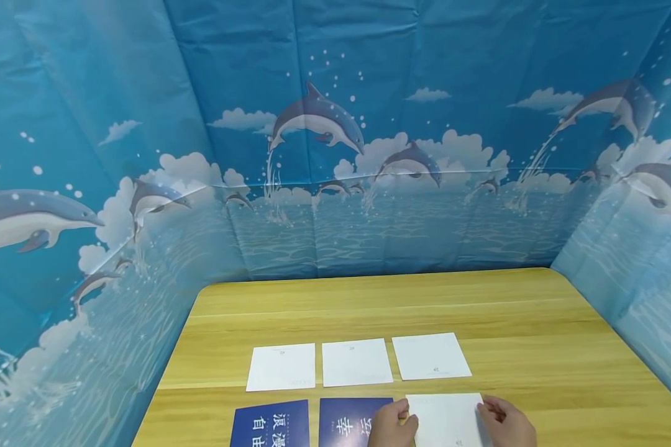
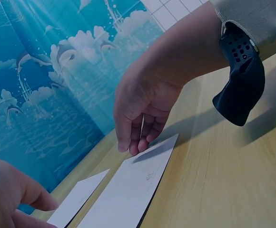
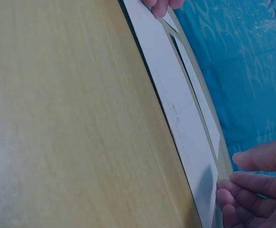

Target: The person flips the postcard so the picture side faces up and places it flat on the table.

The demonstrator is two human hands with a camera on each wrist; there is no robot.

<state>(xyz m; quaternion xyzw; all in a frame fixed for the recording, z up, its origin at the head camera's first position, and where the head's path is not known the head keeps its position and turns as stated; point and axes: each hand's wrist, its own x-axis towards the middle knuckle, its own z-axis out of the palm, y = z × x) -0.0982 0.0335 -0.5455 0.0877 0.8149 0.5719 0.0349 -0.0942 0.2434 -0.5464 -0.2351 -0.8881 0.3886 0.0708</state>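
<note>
A white postcard [image 1: 444,417] with a small printed mark lies on the wooden table between the two hands. My left hand [image 1: 394,425] is at its left edge, thumb and index fingertip close to the card but apart from each other. At the opposite edge is my right hand [image 1: 507,423], its fingers loosely bent and its thumb [image 3: 257,157] spread away from them. Right fingertips [image 2: 140,145] are beside the card's edge in the left wrist view; whether they touch it I cannot tell. Just left of this card, a blue postcard [image 1: 335,419] is partly covered by my left hand.
Farther back lie three white postcards in a row: left [image 1: 281,367], middle [image 1: 356,363] and right [image 1: 432,357]. Another blue postcard [image 1: 271,428] with white characters is at the front left. A blue dolphin-print sheet [image 1: 335,236] hangs around the wooden table [image 1: 537,335].
</note>
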